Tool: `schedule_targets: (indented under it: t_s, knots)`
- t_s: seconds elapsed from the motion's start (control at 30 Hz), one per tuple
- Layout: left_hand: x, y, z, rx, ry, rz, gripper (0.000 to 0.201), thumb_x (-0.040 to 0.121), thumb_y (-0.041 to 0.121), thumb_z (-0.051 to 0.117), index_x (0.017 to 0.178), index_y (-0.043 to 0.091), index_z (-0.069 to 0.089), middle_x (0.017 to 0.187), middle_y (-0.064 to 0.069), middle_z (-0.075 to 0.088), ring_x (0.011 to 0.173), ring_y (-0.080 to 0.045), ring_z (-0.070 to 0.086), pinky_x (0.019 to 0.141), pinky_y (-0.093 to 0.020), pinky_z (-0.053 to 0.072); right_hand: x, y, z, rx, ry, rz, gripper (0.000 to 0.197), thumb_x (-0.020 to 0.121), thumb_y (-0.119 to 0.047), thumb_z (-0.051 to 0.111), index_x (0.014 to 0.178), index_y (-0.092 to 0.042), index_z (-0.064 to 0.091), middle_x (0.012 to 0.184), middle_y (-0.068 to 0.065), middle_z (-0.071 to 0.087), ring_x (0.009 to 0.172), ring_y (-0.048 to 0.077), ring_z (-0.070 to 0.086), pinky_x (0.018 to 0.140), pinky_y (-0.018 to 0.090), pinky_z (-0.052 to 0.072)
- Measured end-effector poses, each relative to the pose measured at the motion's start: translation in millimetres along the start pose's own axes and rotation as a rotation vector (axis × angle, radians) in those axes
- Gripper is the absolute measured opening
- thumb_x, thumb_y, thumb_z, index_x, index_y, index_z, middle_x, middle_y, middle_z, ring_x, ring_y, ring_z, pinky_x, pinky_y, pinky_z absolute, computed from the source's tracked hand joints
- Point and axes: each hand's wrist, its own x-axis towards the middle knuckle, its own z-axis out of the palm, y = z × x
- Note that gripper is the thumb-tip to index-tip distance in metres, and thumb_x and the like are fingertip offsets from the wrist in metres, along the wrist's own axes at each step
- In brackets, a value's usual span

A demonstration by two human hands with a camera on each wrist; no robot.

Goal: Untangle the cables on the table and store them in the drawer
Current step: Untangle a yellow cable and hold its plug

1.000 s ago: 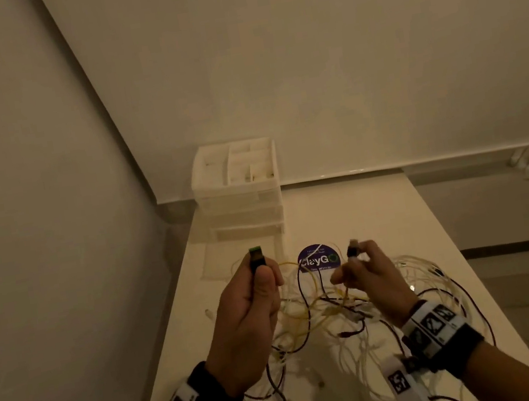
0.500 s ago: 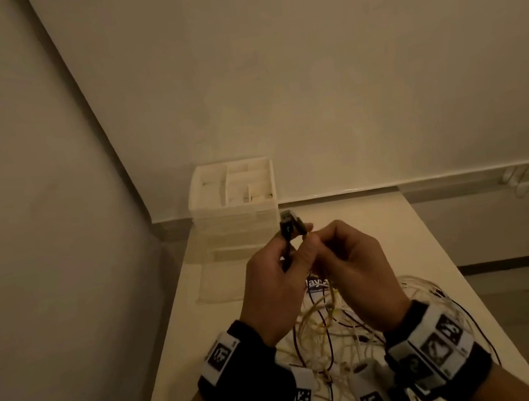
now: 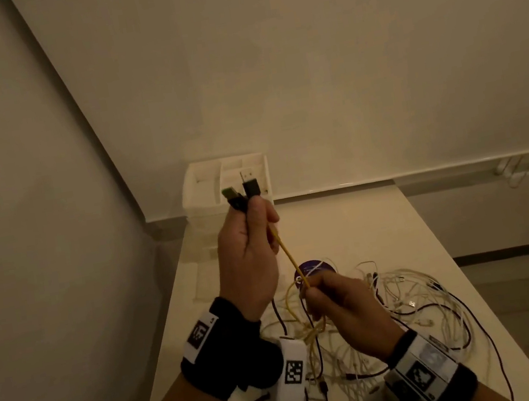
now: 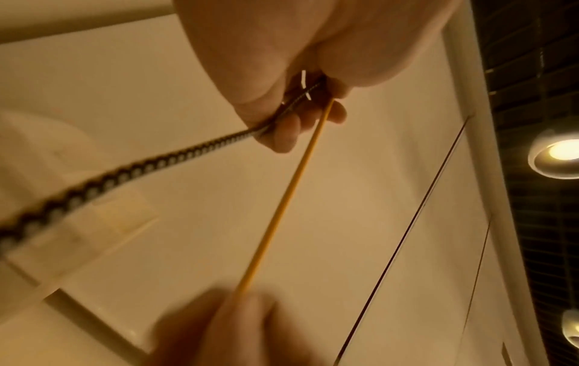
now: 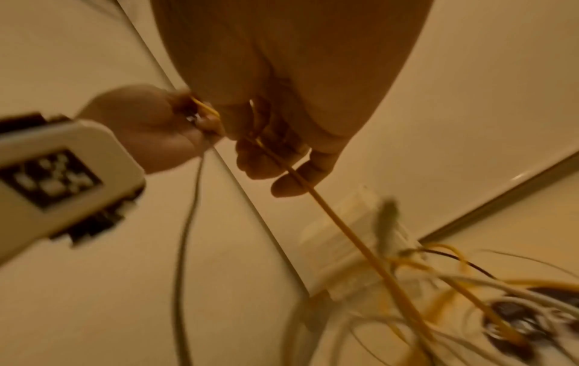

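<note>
My left hand (image 3: 250,237) is raised above the table and grips two black USB plugs (image 3: 244,191) side by side, their ends pointing up. A yellow cable (image 3: 291,258) runs taut from that fist down to my right hand (image 3: 338,306), which pinches it just above the pile. In the left wrist view the yellow cable (image 4: 291,188) and a black-and-white braided cable (image 4: 125,173) both leave my curled fingers (image 4: 288,131). In the right wrist view the yellow cable (image 5: 329,210) passes through my right fingers (image 5: 282,168). A tangle of white, black and yellow cables (image 3: 395,311) lies on the table.
A white drawer unit (image 3: 226,189) with an open compartmented top stands at the table's far left against the wall. A round purple sticker (image 3: 315,268) lies on the white table (image 3: 346,222) under the cables. A wall runs close along the left edge.
The hands, together half a second ago, have parted. Both plugs are now in my raised left hand, and my right hand has slid down the yellow cable toward the pile.
</note>
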Motion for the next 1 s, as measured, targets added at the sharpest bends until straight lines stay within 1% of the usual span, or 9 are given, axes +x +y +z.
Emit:
schedule_targets:
  t_s: [0.1,0.2,0.33,0.43,0.5,0.63,0.73,0.9,1.0]
  knots:
    - [11.9,17.4,-16.2,-0.127,0.047,0.049,0.035,0.1,0.031,0.032,0.081,0.008,0.05,0.079,-0.008,0.057,0.069,-0.026,0.063,0.061,-0.038,0.057,-3.8,27.4,1.5,-0.049,-0.017,0.068,0.025,0.1,-0.016,0.046,0.082,-0.016,0.064,0.067,0.003,0.061,0.064,0.016,0.058,0.066,0.033,0.05]
    - [12.5,17.2,-28.0,-0.135,-0.03,0.033,0.036,0.102,0.033,0.032,0.077,0.01,0.044,0.067,-0.009,0.048,0.044,-0.021,0.041,0.039,-0.03,0.035,4.3,35.6,0.3,-0.132,-0.015,0.101,0.026,0.1,-0.015,0.047,0.08,-0.015,0.064,0.064,0.003,0.059,0.063,0.019,0.059,0.065,0.03,0.049]
    - [-8.4,14.6,-28.0,0.082,-0.185,0.019,0.038,0.098,0.042,0.044,0.072,0.016,0.051,0.051,0.007,0.04,0.043,-0.006,0.031,0.044,-0.024,0.027,20.8,16.0,-6.7,-0.101,0.02,0.122,0.027,0.101,-0.013,0.044,0.077,-0.011,0.057,0.059,-0.011,0.052,0.059,0.012,0.052,0.06,0.027,0.049]
    - [-19.3,1.1,-25.9,0.395,-0.365,0.042,0.018,0.089,0.043,0.063,0.093,0.025,0.063,0.054,0.009,0.035,0.047,-0.005,0.03,0.048,-0.021,0.028,26.4,-9.4,-15.2,-0.103,-0.009,0.058,0.027,0.101,-0.013,0.043,0.076,-0.011,0.053,0.061,-0.015,0.053,0.058,0.007,0.05,0.059,0.023,0.047]
    - [-24.1,-13.3,-19.2,0.518,-0.414,-0.013,0.027,0.085,0.044,0.067,0.109,0.031,0.066,0.055,0.01,0.033,0.047,-0.007,0.031,0.048,-0.018,0.026,29.7,-24.7,-21.2,-0.122,-0.026,0.001,0.026,0.101,-0.013,0.043,0.077,-0.01,0.052,0.062,-0.012,0.052,0.058,0.006,0.049,0.057,0.021,0.045]
    - [-23.0,-27.8,-6.9,0.478,-0.358,-0.017,0.026,0.09,0.041,0.061,0.093,0.017,0.071,0.06,0.0,0.061,0.055,-0.012,0.053,0.053,-0.025,0.041,34.6,-40.7,-28.2,-0.184,0.012,-0.084,0.024,0.101,-0.02,0.043,0.08,-0.014,0.054,0.064,-0.01,0.052,0.059,0.01,0.051,0.058,0.029,0.046]
    - [-22.0,-28.2,2.2,0.453,-0.302,0.028,0.034,0.09,0.04,0.056,0.081,0.009,0.065,0.066,-0.004,0.065,0.061,-0.019,0.059,0.058,-0.035,0.046,33.0,-38.9,-28.8,-0.156,0.03,-0.069,0.023,0.1,-0.023,0.042,0.085,-0.017,0.057,0.064,-0.007,0.054,0.058,0.011,0.053,0.057,0.031,0.047]
    - [-6.4,-5.3,4.5,0.397,-0.131,0.15,0.019,0.095,0.022,0.056,0.076,0.022,0.058,0.06,0.013,0.056,0.056,-0.004,0.053,0.05,-0.012,0.036,24.3,-9.8,-23.8,-0.461,-0.091,-0.113,0.017,0.1,-0.023,0.045,0.084,-0.018,0.049,0.072,-0.003,0.061,0.064,0.009,0.056,0.061,0.021,0.043]
    - [6.2,19.7,-3.4,0.29,0.003,0.166,0.024,0.096,0.025,0.054,0.073,0.029,0.054,0.053,0.016,0.055,0.047,-0.003,0.047,0.045,-0.01,0.031,17.8,15.6,-22.4,-0.452,-0.027,-0.066,0.022,0.1,-0.019,0.047,0.081,-0.031,0.046,0.075,-0.002,0.062,0.067,0.012,0.057,0.062,0.025,0.044]
